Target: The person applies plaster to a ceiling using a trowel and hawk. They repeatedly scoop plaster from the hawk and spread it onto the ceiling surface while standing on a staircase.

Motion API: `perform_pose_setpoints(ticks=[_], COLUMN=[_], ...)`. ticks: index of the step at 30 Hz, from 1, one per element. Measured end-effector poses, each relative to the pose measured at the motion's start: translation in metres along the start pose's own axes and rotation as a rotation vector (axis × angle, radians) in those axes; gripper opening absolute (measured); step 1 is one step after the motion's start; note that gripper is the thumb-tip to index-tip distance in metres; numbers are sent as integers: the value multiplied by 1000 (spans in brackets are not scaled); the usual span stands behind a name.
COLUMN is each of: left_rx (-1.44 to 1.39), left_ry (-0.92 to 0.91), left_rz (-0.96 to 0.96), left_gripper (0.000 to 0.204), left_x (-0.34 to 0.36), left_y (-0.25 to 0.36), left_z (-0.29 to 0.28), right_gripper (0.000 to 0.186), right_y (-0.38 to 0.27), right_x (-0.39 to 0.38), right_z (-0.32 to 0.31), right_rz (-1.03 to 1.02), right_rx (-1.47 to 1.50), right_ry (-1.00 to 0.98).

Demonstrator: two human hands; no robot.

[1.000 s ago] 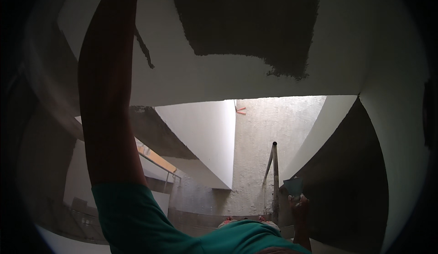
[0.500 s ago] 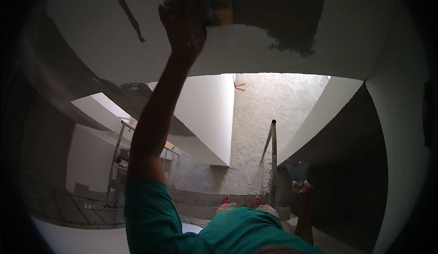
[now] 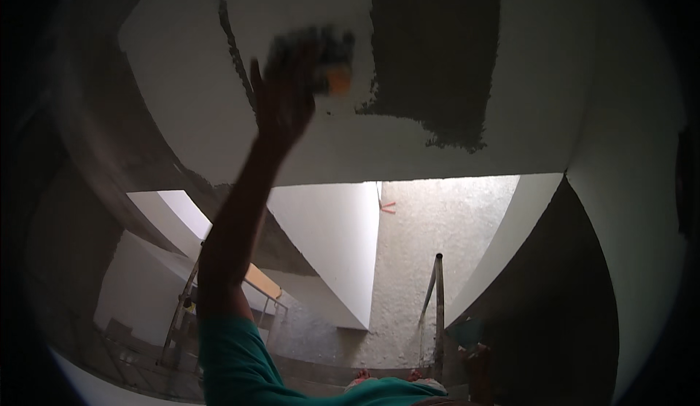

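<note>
Left hand (image 3: 283,111) raised far and to the left against the pale surface (image 3: 423,147). Looks closed round a broad tool (image 3: 332,45); blur hides most of the fingers, one digit standing out to the left. Tool dark and mottled, orange patch at its near right corner. It sits between a narrow dark streak (image 3: 231,41) on the left and a ragged dark grey patch (image 3: 437,49) on the right, apart from the patch. Contact with the surface: cannot tell.

Right hand (image 3: 479,353) low, near right, in shadow; seems to grip a bluish flared blade (image 3: 469,331) just right of a metal post (image 3: 439,304). Exact grip too dim to read.

Risks, as judged from here:
- Uneven pressure or a tilted wrist could dig the tool's corner in and score the surface — worst along the ragged edge.
- A loose hold at that reach might let the tool slip, or anything on it drop toward the person.
- Feet (image 3: 415,375) close together by a plank-like ledge (image 3: 313,372), both hands occupied — overreaching could cost balance, with no free hand for the post.
- Blade could knock the post if the right arm swings left.
- Poor light might hide flaws.
</note>
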State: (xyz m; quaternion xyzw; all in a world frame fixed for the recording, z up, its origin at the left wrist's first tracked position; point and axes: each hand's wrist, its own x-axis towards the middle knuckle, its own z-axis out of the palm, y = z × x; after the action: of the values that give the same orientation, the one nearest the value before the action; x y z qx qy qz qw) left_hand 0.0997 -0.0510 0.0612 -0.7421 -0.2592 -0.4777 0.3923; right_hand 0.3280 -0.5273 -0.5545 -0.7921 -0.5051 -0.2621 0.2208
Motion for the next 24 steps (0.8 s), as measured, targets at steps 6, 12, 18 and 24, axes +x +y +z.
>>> perform_pose_setpoints(ticks=[6, 12, 18, 24], left_rx=[175, 338, 110, 159], left_ry=[377, 190, -70, -168], left_rz=[198, 139, 58, 9], left_gripper=[58, 62, 58, 59], left_x=[194, 283, 287, 213], left_y=[-77, -109, -89, -48], left_z=[3, -7, -22, -37], right_gripper=[49, 54, 53, 49], right_y=[-9, -33, -30, -33], right_x=[-12, 19, 20, 47], right_z=[11, -32, -26, -36], right_rz=[103, 500, 444, 529], right_rx=[-16, 401, 366, 438], right_ry=[25, -358, -201, -345])
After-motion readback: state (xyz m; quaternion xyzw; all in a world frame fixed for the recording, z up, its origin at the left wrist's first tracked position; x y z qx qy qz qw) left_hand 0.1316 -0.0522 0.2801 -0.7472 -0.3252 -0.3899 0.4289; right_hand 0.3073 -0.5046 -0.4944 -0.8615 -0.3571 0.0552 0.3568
